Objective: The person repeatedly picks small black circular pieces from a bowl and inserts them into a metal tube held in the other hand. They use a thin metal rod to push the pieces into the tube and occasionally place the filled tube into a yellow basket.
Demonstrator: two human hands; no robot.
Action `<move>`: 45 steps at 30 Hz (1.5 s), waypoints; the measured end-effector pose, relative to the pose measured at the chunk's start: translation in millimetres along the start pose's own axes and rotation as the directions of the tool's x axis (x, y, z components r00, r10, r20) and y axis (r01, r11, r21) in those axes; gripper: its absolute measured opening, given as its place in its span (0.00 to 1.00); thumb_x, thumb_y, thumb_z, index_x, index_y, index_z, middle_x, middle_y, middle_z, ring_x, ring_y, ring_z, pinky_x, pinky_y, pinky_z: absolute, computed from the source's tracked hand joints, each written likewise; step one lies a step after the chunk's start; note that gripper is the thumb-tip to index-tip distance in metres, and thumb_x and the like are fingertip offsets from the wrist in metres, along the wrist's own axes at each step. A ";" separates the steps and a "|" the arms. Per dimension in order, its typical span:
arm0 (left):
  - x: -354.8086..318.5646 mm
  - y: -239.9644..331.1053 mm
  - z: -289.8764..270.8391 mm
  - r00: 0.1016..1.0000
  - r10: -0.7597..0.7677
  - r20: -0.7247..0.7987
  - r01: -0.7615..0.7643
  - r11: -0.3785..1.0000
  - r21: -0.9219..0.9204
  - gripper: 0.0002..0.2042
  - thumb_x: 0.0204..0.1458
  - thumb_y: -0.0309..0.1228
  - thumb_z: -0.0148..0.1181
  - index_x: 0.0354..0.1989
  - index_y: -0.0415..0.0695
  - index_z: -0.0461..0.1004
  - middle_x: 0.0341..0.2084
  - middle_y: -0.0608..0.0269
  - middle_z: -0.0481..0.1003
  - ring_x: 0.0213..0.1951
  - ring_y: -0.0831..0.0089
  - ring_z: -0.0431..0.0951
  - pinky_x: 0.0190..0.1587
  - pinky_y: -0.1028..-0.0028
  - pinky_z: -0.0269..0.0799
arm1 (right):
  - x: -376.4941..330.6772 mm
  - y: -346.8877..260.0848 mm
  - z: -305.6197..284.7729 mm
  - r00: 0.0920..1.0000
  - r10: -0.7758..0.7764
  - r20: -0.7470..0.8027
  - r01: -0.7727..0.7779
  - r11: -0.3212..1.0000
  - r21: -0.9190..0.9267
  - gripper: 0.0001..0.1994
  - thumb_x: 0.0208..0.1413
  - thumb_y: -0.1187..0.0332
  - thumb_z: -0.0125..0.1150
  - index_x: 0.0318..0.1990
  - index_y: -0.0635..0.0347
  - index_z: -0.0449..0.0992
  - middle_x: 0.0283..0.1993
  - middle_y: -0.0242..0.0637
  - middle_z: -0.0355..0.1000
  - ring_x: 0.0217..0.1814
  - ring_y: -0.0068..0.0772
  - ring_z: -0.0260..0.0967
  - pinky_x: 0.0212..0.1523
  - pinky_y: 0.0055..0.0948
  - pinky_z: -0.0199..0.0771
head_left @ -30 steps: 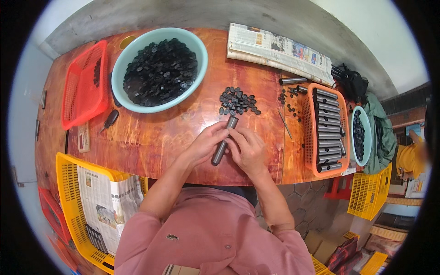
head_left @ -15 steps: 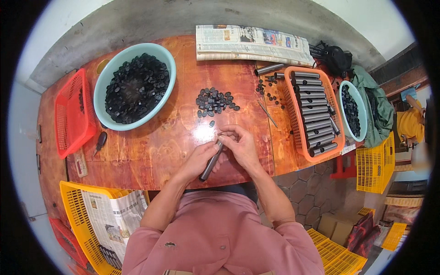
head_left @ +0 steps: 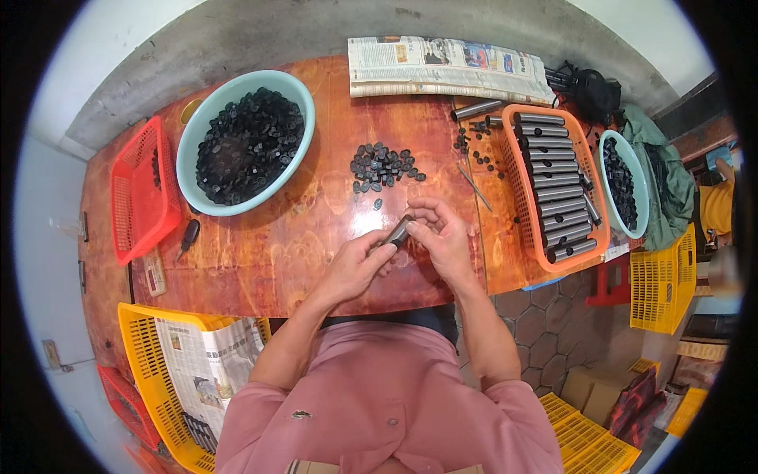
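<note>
A short dark grey metal tube (head_left: 398,231) is held above the near part of the table between both hands. My left hand (head_left: 357,267) is closed around its lower end. At the upper end, my right hand (head_left: 444,243) pinches the tube between thumb and fingers. Whether a small part sits under the right fingertips is hidden. Just beyond the hands lies a loose pile of small black oval parts (head_left: 382,163), with one oval piece (head_left: 377,204) apart on the near side.
A pale blue basin (head_left: 185,178) of black parts stands left, beside a red basket (head_left: 126,251) and a screwdriver (head_left: 189,235). At right are an orange basket (head_left: 602,229) of tubes, a thin rod (head_left: 475,188) and another basin (head_left: 641,182). Folded newspaper (head_left: 450,69) lies at the back.
Both hands have raised the tube and turned it, so its near end no longer points down toward me but sits inside the left hand. The whole view has shifted slightly.
</note>
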State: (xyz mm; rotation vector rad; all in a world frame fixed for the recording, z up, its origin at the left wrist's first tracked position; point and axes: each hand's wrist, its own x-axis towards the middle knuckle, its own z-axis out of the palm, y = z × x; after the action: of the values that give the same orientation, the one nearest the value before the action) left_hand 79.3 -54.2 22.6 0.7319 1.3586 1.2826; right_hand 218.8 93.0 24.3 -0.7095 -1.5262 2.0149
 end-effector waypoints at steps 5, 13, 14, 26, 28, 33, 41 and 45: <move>2.1 1.0 0.0 0.933 0.353 -0.061 -0.275 0.814 0.512 0.16 0.66 0.32 0.59 0.57 0.37 0.74 0.39 0.53 0.80 0.38 0.61 0.81 0.41 0.66 0.76 | 1.1 1.3 -6.3 0.997 -0.059 0.046 0.062 0.996 -0.063 0.16 0.63 0.73 0.67 0.57 0.67 0.76 0.51 0.36 0.79 0.50 0.23 0.76 0.53 0.23 0.76; 14.3 15.5 -7.4 0.787 0.606 0.120 -0.312 0.222 0.924 0.18 0.55 0.33 0.69 0.51 0.39 0.77 0.37 0.53 0.78 0.41 0.55 0.78 0.44 0.60 0.73 | 21.6 -15.5 -17.7 0.995 0.059 0.078 -0.018 0.892 -0.452 0.14 0.62 0.71 0.66 0.52 0.70 0.81 0.39 0.38 0.80 0.41 0.25 0.76 0.42 0.28 0.76; 18.2 14.2 -10.1 0.784 0.604 0.143 -0.322 0.198 0.926 0.18 0.54 0.32 0.70 0.51 0.39 0.77 0.38 0.53 0.78 0.41 0.54 0.78 0.44 0.60 0.73 | 23.9 -13.2 -19.8 0.994 0.071 0.084 -0.023 0.881 -0.472 0.14 0.61 0.72 0.66 0.51 0.70 0.81 0.37 0.39 0.80 0.39 0.25 0.76 0.41 0.29 0.76; 27.3 -5.8 -7.9 0.734 0.654 0.183 -0.326 0.103 0.940 0.19 0.51 0.33 0.71 0.50 0.40 0.77 0.36 0.59 0.76 0.40 0.61 0.76 0.43 0.64 0.72 | 20.4 26.8 -36.9 0.993 -0.048 0.110 0.093 0.885 -0.456 0.12 0.55 0.77 0.67 0.47 0.66 0.82 0.43 0.43 0.81 0.43 0.36 0.77 0.45 0.34 0.76; 26.3 -5.9 -7.3 0.745 0.646 0.163 -0.322 0.135 0.937 0.18 0.51 0.33 0.71 0.49 0.41 0.78 0.36 0.60 0.76 0.40 0.62 0.76 0.44 0.64 0.73 | 16.2 18.2 -33.2 0.985 -0.110 0.132 0.163 0.839 -0.520 0.11 0.54 0.78 0.68 0.45 0.66 0.82 0.44 0.43 0.80 0.45 0.39 0.77 0.47 0.35 0.76; 24.0 -5.0 -6.2 0.744 0.649 0.162 -0.342 0.162 0.926 0.16 0.50 0.34 0.72 0.46 0.44 0.78 0.35 0.63 0.75 0.40 0.63 0.76 0.43 0.63 0.72 | 6.7 8.7 -29.5 0.967 -0.190 0.172 0.256 0.763 -0.594 0.10 0.54 0.78 0.68 0.44 0.66 0.80 0.45 0.44 0.79 0.48 0.43 0.77 0.49 0.37 0.76; 24.9 -0.9 -8.2 0.794 0.573 0.202 -0.322 0.116 0.940 0.15 0.49 0.33 0.73 0.43 0.44 0.79 0.34 0.63 0.75 0.39 0.62 0.76 0.42 0.62 0.71 | 49.3 15.0 -7.0 0.970 -0.239 -0.034 0.132 0.643 -0.755 0.09 0.60 0.67 0.64 0.39 0.65 0.79 0.41 0.46 0.76 0.46 0.50 0.74 0.48 0.43 0.72; 25.9 -4.5 -11.8 0.812 0.551 0.193 -0.326 0.154 0.933 0.16 0.49 0.33 0.72 0.46 0.43 0.80 0.35 0.61 0.75 0.40 0.60 0.76 0.43 0.61 0.72 | 65.2 35.1 25.3 0.890 -0.455 -0.025 0.120 0.287 -0.950 0.09 0.64 0.64 0.60 0.40 0.61 0.77 0.42 0.46 0.73 0.48 0.53 0.68 0.51 0.50 0.64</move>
State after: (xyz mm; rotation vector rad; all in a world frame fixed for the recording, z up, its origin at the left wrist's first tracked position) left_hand 63.2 -34.6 9.2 2.0509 2.1983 0.8095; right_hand 150.9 110.7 -10.4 -0.9647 -2.3577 0.4869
